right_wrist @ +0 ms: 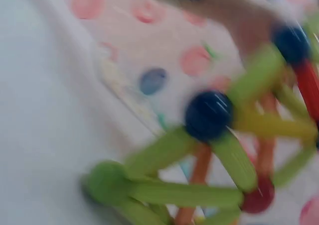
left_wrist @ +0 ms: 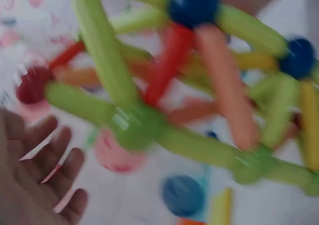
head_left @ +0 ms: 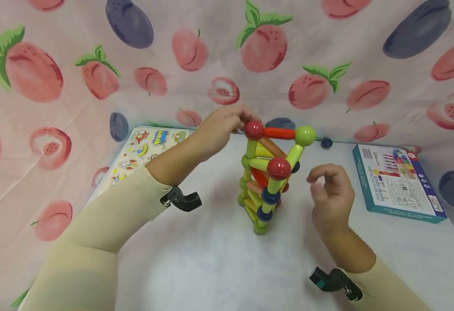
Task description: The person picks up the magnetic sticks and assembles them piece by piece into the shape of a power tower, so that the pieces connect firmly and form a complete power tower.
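A tall tower of coloured sticks and balls [head_left: 270, 197] stands upright on the white table. At its top left corner is a red ball [head_left: 254, 130], joined by a red stick [head_left: 280, 133] to a light green ball [head_left: 305, 135]. My left hand [head_left: 220, 127] reaches in from the left, bent fingertips right by that red ball; in the left wrist view its fingers [left_wrist: 62, 158] are spread loosely beside the ball. Another red ball [head_left: 279, 168] tops the near corner. To the tower's right, my right hand [head_left: 332, 201] is raised with loosely bent fingers, holding nothing.
A picture board [head_left: 140, 149] with vehicle and toy drawings lies at the back left. On the right is a flat printed box [head_left: 399, 181]. A small dark blue ball [head_left: 326, 143] sits at the back edge, before a fruit-patterned cloth [head_left: 266, 82].
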Demonstrator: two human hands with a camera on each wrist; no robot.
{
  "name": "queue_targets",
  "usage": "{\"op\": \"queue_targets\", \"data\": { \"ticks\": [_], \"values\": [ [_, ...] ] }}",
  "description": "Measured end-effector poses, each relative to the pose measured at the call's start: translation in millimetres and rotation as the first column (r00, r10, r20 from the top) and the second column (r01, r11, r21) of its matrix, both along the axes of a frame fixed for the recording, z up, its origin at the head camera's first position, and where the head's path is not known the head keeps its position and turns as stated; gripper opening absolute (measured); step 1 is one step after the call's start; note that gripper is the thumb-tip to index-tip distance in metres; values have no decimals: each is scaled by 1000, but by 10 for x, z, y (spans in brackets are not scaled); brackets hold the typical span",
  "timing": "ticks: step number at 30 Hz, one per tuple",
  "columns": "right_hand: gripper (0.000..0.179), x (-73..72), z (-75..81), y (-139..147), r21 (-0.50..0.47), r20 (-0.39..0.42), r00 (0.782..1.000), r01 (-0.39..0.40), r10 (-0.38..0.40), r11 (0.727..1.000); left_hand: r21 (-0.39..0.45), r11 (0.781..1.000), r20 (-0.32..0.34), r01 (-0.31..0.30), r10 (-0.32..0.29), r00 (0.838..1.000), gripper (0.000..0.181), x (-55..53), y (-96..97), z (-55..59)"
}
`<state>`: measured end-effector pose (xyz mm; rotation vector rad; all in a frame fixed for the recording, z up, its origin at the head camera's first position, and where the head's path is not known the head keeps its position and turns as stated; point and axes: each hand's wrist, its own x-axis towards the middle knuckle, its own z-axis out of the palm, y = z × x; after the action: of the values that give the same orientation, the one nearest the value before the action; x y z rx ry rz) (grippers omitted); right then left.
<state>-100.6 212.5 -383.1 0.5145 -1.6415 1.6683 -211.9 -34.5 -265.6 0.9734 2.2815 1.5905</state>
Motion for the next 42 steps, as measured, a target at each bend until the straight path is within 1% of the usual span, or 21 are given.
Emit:
{"op": "queue_targets", "data": {
  "ticks": [1,3,6,8,12,16,18,21,23,25,28,29,30,32,33,35,36,37,38,40,42],
  "values": [
    [49,77,3,-51,96,-19,998,68,-67,993,-16,1000,22,20,-20,1000,39,-6,-41,-92],
    [67,209,10,-148,293,-26,990,143,-141,945,-61,994,60,89,-86,995,38,8,-122,-264],
    [53,331,54,-244,492,31,978,164,-205,855,-92,984,65,153,-148,987,37,81,-249,-441],
    [43,364,87,-256,523,88,973,139,-215,841,-111,985,22,129,-127,992,36,142,-333,-508],
    [37,354,133,-172,485,253,946,58,-203,872,-131,991,-53,28,-35,998,28,319,-468,-574],
    [32,263,157,-54,371,447,884,-48,-133,927,-101,993,-89,-57,48,995,24,619,-436,-639],
    [33,214,173,-13,314,505,859,-91,-85,945,-69,993,-106,-97,89,990,26,769,-362,-683],
    [35,176,189,12,228,564,826,-131,-21,965,15,996,-151,-92,93,984,29,865,-278,-767],
    [37,171,192,14,191,592,806,-139,-1,972,73,995,-202,-68,82,976,22,801,-292,-850],
    [37,170,192,6,163,616,788,-141,11,976,104,991,-233,-79,102,967,18,626,-367,-934],
    [38,166,194,-7,152,634,773,-137,9,979,5,972,-313,-235,225,923,22,172,-544,-1109],
    [38,163,195,-11,149,636,771,-135,9,980,-71,948,-348,-309,267,899,24,0,-604,-1167],
    [38,158,194,-15,146,636,771,-134,11,980,-171,906,-390,-387,299,871,25,-167,-662,-1235],
    [38,149,193,-19,144,637,771,-130,9,981,-373,777,-484,-507,303,821,31,-475,-766,-1380],
    [38,146,190,-19,146,637,770,-129,6,981,-462,707,-514,-535,278,812,36,-602,-810,-1447],
    [38,148,186,-18,144,645,764,-125,2,982,-628,557,-531,-544,204,822,45,-793,-875,-1576],
    [38,150,182,-15,143,650,760,-124,1,982,-690,492,-519,-531,174,837,48,-861,-899,-1634],
    [38,153,179,-12,143,654,757,-122,-1,982,-734,445,-504,-513,149,850,50,-917,-912,-1680],
    [38,155,176,-7,143,657,754,-121,-2,982,-761,411,-497,-502,128,858,51,-958,-920,-1716],
    [38,157,174,0,144,657,754,-123,-2,982,-782,367,-507,-503,93,857,48,-1009,-918,-1757],
    [38,158,172,5,146,648,762,-129,4,981,-774,367,-532,-516,65,844,42,-1030,-900,-1755]
  ]
}}
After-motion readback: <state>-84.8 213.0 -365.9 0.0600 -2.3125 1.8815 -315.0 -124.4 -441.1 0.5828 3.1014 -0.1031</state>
